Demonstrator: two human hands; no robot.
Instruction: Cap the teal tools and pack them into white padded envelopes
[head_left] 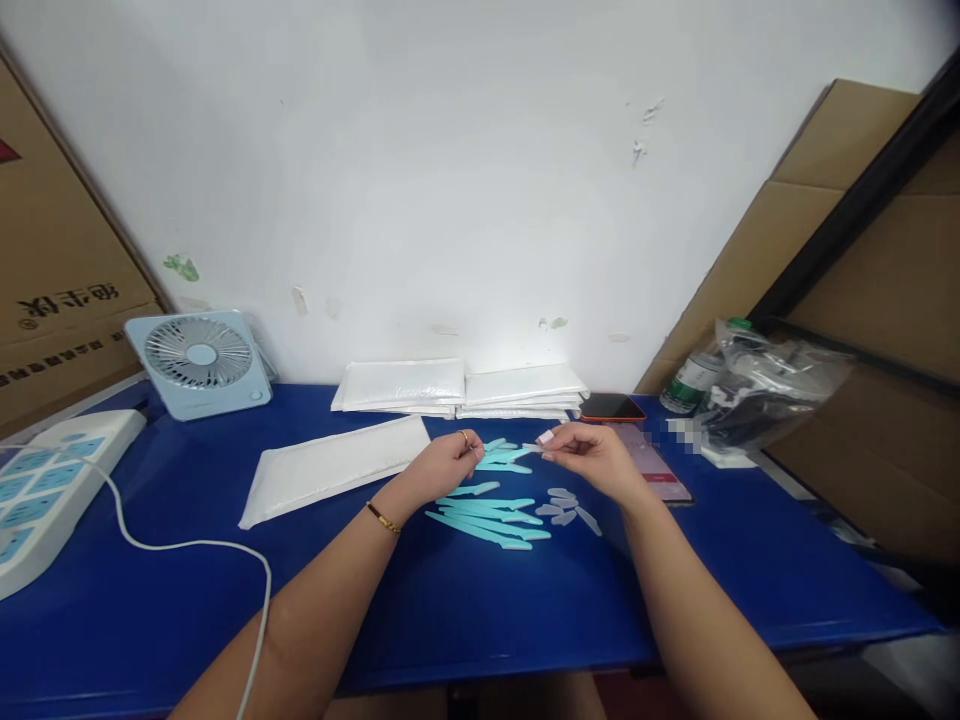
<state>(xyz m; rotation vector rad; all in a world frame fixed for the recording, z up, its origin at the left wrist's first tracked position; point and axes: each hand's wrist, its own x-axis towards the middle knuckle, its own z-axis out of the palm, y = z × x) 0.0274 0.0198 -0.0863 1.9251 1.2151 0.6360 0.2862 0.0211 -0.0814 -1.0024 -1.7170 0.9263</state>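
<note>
My left hand (450, 462) is closed at the near end of a turquoise stick, its fingers pinched together over the upper group of turquoise sticks (504, 466). My right hand (592, 455) pinches a small clear cap (531, 448) to the right of that group. Below my hands, several turquoise sticks with pale tips (491, 522) lie fanned out on the blue table (570, 620). Beside them, to the right, is a small heap of clear caps (561, 506). A white padded envelope (337, 468) lies left of my left hand.
Stacked white envelopes (405, 385) stand by the wall. A phone (611, 407), a pinkish flat item (656, 465), a bottle (691, 383) and a plastic bag (780, 385) are right. At left are a fan (201, 355), power strip (45, 500) and white cable (202, 543).
</note>
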